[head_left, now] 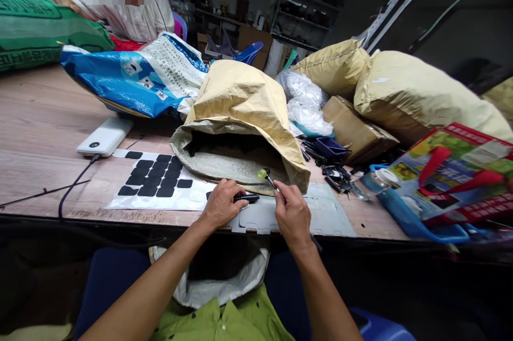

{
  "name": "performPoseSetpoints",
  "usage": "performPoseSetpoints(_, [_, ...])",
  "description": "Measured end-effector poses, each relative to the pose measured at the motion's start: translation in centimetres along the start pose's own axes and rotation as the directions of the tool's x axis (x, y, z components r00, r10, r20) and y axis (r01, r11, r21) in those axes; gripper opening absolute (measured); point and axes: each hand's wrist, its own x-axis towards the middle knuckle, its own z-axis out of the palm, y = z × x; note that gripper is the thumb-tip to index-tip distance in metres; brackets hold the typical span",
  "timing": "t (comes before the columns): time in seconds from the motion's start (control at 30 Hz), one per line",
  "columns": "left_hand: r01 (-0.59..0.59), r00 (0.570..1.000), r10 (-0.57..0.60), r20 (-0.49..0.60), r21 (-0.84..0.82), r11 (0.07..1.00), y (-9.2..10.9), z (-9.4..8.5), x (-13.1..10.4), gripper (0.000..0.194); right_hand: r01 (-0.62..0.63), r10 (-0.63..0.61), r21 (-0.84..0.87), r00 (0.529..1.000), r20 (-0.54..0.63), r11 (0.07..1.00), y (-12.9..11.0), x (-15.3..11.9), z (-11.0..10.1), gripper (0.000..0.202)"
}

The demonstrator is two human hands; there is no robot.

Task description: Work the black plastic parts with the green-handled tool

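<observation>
My left hand [223,203] is closed around a small black part [251,198], whose end sticks out past the fingertips above a grey sheet [328,212]. In my right hand [293,214] is a slim tool with a metal shaft and a round yellow-green head [262,173], perhaps a small hammer. Its head is raised in front of the open mouth of a tan paper sack [240,84] lying on the table. The inside of the sack is dark. Left of my hands lies a white sheet with black rounded stickers [150,179].
A white power bank [105,137] with a cable and a blue-white sack [132,82] lie to the left. Black parts [339,178], a clear jar [374,183] and a colourful bag [452,175] are at right. Another sack [218,271] opens at my lap. A person [124,15] sits opposite.
</observation>
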Motion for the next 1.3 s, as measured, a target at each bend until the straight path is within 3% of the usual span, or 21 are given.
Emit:
performPoseSetpoints(0.2, [-0.017,1.0,0.017,0.016,-0.001,1.0,-0.4,0.0,0.0,0.009,-0.097,0.109,-0.329,0.994,0.02,0.939,2.8,3.9,3.5,0.034])
performPoseSetpoints(0.33, [-0.041,0.999,0.041,0.011,-0.009,0.999,-0.3,-0.1,0.2,0.016,-0.115,0.128,-0.388,0.992,0.008,0.915,3.1,3.9,4.7,0.035])
performPoseSetpoints(0.47, [-0.083,0.996,0.085,0.01,-0.101,0.991,1.2,-1.1,-1.2,0.02,-0.085,0.106,-0.403,0.994,0.029,0.911,2.9,3.6,4.4,0.037])
performPoseSetpoints(0.57, [-0.099,0.978,0.134,0.162,-0.207,0.973,2.7,-2.2,-4.3,0.022,-0.063,0.082,-0.416,0.996,0.028,0.907,2.9,3.6,4.3,0.038])
performPoseSetpoints(0.67, [-0.084,0.928,0.144,0.345,-0.182,0.98,2.8,-2.4,-8.1,0.021,-0.058,0.077,-0.432,0.997,0.028,0.9,2.8,3.6,4.3,0.039])
performPoseSetpoints(0.73, [-0.028,0.913,0.051,0.404,-0.064,0.998,1.6,-1.7,-10.2,0.02,-0.054,0.079,-0.448,0.996,0.038,0.892,2.8,3.5,4.3,0.039])
performPoseSetpoints(0.8, [0.071,0.891,-0.115,0.439,0.116,0.991,-0.3,-0.6,-11.7,0.02,-0.047,0.073,-0.459,0.997,0.039,0.887,2.7,3.5,4.3,0.039])
performPoseSetpoints(0.87, [0.153,0.836,-0.281,0.471,0.292,0.944,-2.0,0.5,-12.5,0.02,-0.043,0.066,-0.461,0.997,0.034,0.886,2.6,3.5,4.3,0.038])
performPoseSetpoints(0.93, [0.169,0.782,-0.361,0.508,0.384,0.908,-2.5,0.8,-12.7,0.018,-0.042,0.065,-0.461,0.997,0.035,0.886,2.6,3.5,4.3,0.038])
performPoseSetpoints(1.0, [0.142,0.77,-0.307,0.559,0.319,0.937,-1.4,0.3,-12.1,0.018,-0.041,0.068,-0.465,0.997,0.041,0.884,2.6,3.5,4.3,0.039])
performPoseSetpoints(1.07, [0.111,0.792,-0.156,0.59,0.113,0.987,0.8,-0.9,-10.3,0.02,-0.041,0.068,-0.469,0.997,0.042,0.882,2.6,3.5,4.4,0.039])
performPoseSetpoints(1.13, [0.09,0.843,-0.016,0.537,-0.111,0.99,3.0,-2.4,-7.1,0.02,-0.045,0.069,-0.471,0.997,0.035,0.881,2.6,3.5,4.4,0.039])
performPoseSetpoints(1.17, [0.073,0.89,0.011,0.456,-0.168,0.983,3.7,-3.0,-5.1,0.023,-0.045,0.068,-0.471,0.997,0.031,0.881,2.6,3.5,4.4,0.039])
performPoseSetpoints(1.23, [0.066,0.988,-0.044,0.149,-0.143,0.988,3.9,-3.9,-0.5,0.027,-0.04,0.062,-0.469,0.998,0.031,0.882,2.6,3.4,4.4,0.039])
performPoseSetpoints(1.27, [0.115,0.993,-0.116,-0.018,-0.063,0.991,3.4,-4.2,1.8,0.029,-0.033,0.056,-0.468,0.998,0.035,0.883,2.6,3.4,4.4,0.039])
performPoseSetpoints(1.3, [0.201,0.965,-0.187,-0.183,0.058,0.978,2.4,-4.4,4.1,0.031,-0.027,0.05,-0.468,0.998,0.037,0.884,2.6,3.4,4.3,0.039])
